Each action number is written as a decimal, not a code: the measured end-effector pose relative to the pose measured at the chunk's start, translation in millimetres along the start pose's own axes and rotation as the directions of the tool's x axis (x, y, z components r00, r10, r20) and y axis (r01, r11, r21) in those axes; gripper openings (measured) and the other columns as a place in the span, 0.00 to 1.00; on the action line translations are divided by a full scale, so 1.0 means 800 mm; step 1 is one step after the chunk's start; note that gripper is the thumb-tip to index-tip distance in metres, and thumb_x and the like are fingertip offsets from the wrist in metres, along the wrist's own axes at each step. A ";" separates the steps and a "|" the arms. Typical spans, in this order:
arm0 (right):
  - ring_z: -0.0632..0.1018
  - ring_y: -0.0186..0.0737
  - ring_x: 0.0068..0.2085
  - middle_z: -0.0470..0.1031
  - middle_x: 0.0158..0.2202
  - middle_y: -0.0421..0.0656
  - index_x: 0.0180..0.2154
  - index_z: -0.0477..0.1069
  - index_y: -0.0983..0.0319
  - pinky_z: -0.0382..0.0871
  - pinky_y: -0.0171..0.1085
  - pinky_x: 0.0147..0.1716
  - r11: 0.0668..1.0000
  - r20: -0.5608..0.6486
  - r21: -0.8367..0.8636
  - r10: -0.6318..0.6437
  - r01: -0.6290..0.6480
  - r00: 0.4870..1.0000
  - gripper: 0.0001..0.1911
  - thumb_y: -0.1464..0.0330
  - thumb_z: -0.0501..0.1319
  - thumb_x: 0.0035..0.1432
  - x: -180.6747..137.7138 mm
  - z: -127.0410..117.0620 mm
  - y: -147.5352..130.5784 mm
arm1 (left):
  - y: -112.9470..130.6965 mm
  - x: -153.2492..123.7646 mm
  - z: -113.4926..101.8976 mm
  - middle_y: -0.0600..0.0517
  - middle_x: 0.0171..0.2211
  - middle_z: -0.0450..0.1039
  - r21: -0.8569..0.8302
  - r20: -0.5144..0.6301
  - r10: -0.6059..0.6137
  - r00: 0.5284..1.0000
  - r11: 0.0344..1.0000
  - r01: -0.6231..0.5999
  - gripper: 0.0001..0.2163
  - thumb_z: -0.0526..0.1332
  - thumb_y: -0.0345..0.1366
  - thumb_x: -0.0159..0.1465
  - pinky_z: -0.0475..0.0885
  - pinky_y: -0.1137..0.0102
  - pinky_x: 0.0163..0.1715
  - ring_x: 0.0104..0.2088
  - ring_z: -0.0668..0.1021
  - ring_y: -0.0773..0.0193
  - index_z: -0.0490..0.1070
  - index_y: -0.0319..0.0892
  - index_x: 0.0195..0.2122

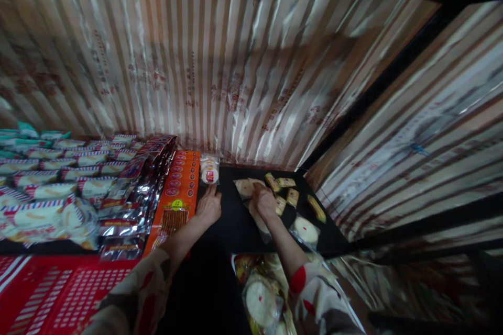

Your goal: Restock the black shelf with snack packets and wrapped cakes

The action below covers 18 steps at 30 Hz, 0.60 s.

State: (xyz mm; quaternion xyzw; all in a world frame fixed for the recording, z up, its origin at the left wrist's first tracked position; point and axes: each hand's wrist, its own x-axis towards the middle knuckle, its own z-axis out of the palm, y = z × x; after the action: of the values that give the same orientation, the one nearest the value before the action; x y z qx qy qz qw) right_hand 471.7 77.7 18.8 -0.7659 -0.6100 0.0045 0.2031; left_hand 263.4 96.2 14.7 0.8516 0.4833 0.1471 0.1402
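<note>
1. White cakes in a clear pack [210, 170] lie at the far edge of the black surface [227, 220], and the left hand [209, 205] reaches to them, its fingertips at the pack's near edge. Its fingers are close together; whether they grip the pack, one cannot tell.
2. The right hand [263, 201] is lowered over pale flat packs [244, 187], fingers pointing down and bunched narrow. One flat pack shows beyond its left side, another under the wrist; whether the fingers have closed on either cannot be told.
3. Small yellow packs [292, 197] lie loosely just to the right of that hand, some touching one another. A long yellow pack [316, 208] lies apart from them, slanting, near the surface's right edge.
4. Nearer the person, a round white pack [305, 233] lies beside the right forearm.
5. Below that forearm is a box [342, 292] with more round packs in it, partly hidden by the sleeve [314, 298].
6. Left of the left hand, a flat orange pack [184, 178] runs lengthwise, beside overlapping dark red and silver packs [121, 230].
7. Farther left come rows of striped white packs [43, 220], with green packs [27, 131] behind.
8. A red basket [70, 293] sits at the near left; printed, pleated sheeting [196, 63] rises behind everything.
</note>
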 end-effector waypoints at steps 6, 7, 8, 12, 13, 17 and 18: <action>0.74 0.45 0.47 0.75 0.45 0.49 0.45 0.73 0.60 0.65 0.38 0.46 0.981 0.129 0.049 -0.192 0.187 0.973 0.18 0.76 0.51 0.57 -0.022 -0.022 -0.045 | 0.026 -0.018 -0.009 0.39 0.61 0.56 -0.091 0.025 0.003 1.000 0.996 -0.001 0.21 0.51 0.25 0.59 0.61 0.65 0.58 0.60 0.62 0.55 0.63 0.34 0.55; 0.74 0.44 0.47 0.76 0.44 0.48 0.45 0.73 0.60 0.65 0.38 0.46 0.974 0.145 0.068 -0.225 0.218 0.963 0.19 0.76 0.50 0.56 -0.027 -0.024 -0.051 | 0.029 -0.021 -0.010 0.39 0.61 0.55 -0.112 0.030 -0.005 1.000 0.994 0.009 0.23 0.51 0.25 0.59 0.61 0.64 0.58 0.60 0.62 0.55 0.60 0.34 0.57; 0.74 0.44 0.46 0.76 0.44 0.48 0.45 0.73 0.60 0.65 0.38 0.46 0.966 0.157 0.092 -0.255 0.243 0.954 0.19 0.77 0.50 0.56 -0.032 -0.026 -0.056 | 0.032 -0.024 -0.010 0.39 0.62 0.55 -0.134 0.033 -0.020 0.999 0.991 0.024 0.25 0.51 0.25 0.59 0.61 0.64 0.58 0.60 0.62 0.55 0.57 0.34 0.59; 0.74 0.43 0.46 0.76 0.43 0.46 0.45 0.73 0.59 0.65 0.38 0.48 0.929 0.207 0.232 -0.338 0.290 0.918 0.19 0.77 0.51 0.56 -0.057 -0.034 -0.073 | 0.035 -0.036 -0.004 0.41 0.63 0.53 -0.195 0.028 -0.073 0.997 0.978 0.077 0.29 0.50 0.24 0.59 0.61 0.65 0.58 0.61 0.60 0.57 0.49 0.38 0.63; 0.74 0.42 0.47 0.76 0.43 0.46 0.45 0.73 0.59 0.65 0.38 0.48 0.916 0.227 0.267 -0.360 0.298 0.905 0.19 0.77 0.50 0.56 -0.064 -0.036 -0.076 | 0.034 -0.039 -0.002 0.42 0.62 0.53 -0.210 0.027 -0.081 0.996 0.974 0.085 0.29 0.50 0.23 0.59 0.61 0.65 0.58 0.61 0.61 0.58 0.49 0.39 0.63; 0.74 0.41 0.48 0.76 0.45 0.45 0.47 0.72 0.59 0.65 0.38 0.48 0.854 0.216 0.412 -0.431 0.319 0.876 0.19 0.74 0.49 0.58 -0.087 -0.036 -0.082 | 0.031 -0.052 0.006 0.44 0.60 0.57 -0.296 0.000 -0.084 0.996 0.952 0.081 0.27 0.49 0.22 0.59 0.63 0.67 0.56 0.59 0.65 0.61 0.54 0.41 0.61; 0.74 0.42 0.47 0.76 0.45 0.45 0.46 0.72 0.59 0.66 0.39 0.48 0.838 0.186 0.452 -0.423 0.306 0.887 0.18 0.73 0.50 0.58 -0.091 -0.034 -0.082 | 0.030 -0.054 0.007 0.44 0.60 0.58 -0.324 -0.025 -0.087 0.996 0.943 0.075 0.26 0.50 0.23 0.59 0.63 0.67 0.56 0.58 0.65 0.62 0.55 0.41 0.60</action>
State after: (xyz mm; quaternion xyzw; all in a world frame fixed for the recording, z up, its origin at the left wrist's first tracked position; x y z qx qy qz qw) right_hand 398.9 12.1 47.2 -0.5659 -0.7533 0.2007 0.2684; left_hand 263.2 46.3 14.2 0.7936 0.4900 0.2346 0.2740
